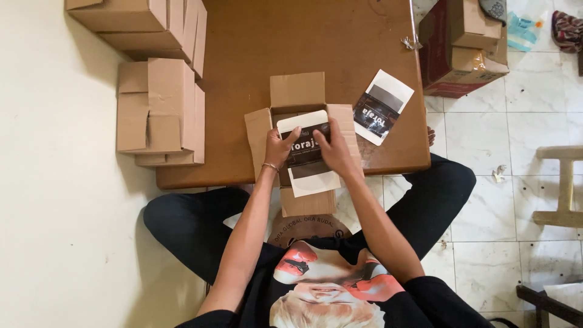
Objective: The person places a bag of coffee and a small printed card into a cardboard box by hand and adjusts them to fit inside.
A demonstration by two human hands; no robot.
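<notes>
Head view: my left hand [278, 149] and right hand [336, 152] each pinch a side edge of the flat black-and-white pouch [306, 159] over the open cardboard box [297, 97] on the counter [273, 42]. Light, bendy, probably slick; edges grip best.

I sit on the white marble-tiled floor [486, 200] of a home room used for packing, at a low brown wooden table [273, 42]. Folded plain cardboard boxes [161, 109] stack far left; a red-brown cardboard carton [455, 61] stands far right.
</notes>
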